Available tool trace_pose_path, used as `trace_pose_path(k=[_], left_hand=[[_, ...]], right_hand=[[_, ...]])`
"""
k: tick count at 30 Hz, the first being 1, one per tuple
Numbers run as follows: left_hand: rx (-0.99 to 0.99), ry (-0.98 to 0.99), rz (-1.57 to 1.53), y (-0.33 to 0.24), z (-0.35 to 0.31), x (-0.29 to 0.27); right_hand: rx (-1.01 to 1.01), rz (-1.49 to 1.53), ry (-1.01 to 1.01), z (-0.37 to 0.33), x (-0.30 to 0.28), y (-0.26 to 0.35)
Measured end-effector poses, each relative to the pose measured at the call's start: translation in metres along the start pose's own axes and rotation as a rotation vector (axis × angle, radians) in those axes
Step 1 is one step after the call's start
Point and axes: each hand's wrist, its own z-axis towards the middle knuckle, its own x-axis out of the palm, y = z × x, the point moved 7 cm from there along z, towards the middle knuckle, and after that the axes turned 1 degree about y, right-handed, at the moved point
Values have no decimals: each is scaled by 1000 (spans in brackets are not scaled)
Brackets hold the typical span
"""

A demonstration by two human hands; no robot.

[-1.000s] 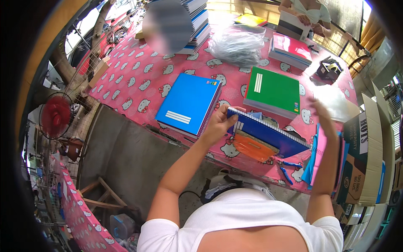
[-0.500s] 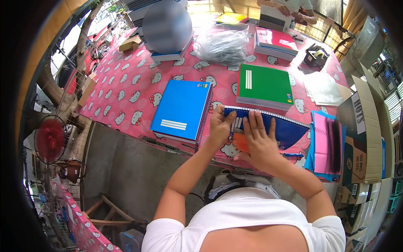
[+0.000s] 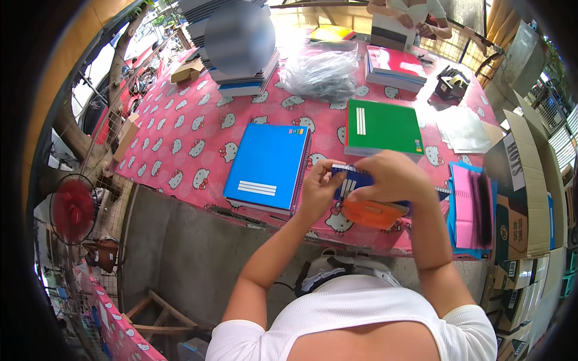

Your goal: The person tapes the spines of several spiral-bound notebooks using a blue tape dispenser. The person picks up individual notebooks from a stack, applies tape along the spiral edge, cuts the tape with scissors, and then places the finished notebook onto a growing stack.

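Note:
A dark blue spiral notebook (image 3: 353, 178) stands tilted at the table's near edge, its spiral binding along the top. My left hand (image 3: 319, 191) pinches its left end between thumb and fingers. Over the top edge bends my right hand (image 3: 396, 174), thumb on the cover and fingers curled behind the binding, largely hidden. Beneath it an orange flat object (image 3: 374, 214) shows; its kind I cannot make out. A stack of bright blue notebooks (image 3: 266, 165) lies to the left, and a stack of green notebooks (image 3: 384, 127) lies just beyond my hands.
Pink and light blue covers (image 3: 468, 207) lie at right beside open cardboard boxes (image 3: 524, 180). Clear plastic bags (image 3: 319, 75), red notebooks (image 3: 394, 65) and a tall notebook stack (image 3: 244, 84) stand farther back. Another person's hands (image 3: 415, 24) hold a notebook across the patterned pink table (image 3: 180, 138).
My right hand has gone from lying flat on the dark blue cover to curling over its top edge. More of the orange object shows. The view has shifted slightly.

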Motion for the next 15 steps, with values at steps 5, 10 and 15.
trace_pose_path(k=[5,10,15], left_hand=[[53,-43,0,-12,-2,-11],[-17,-69,75,-13,2,-15],[-93,-85,62,-11,2,-16]], right_hand=[[25,105,-151,-8,-6,10],[105,-34,177,12,14,7],[68,23,8,5,20,8]])
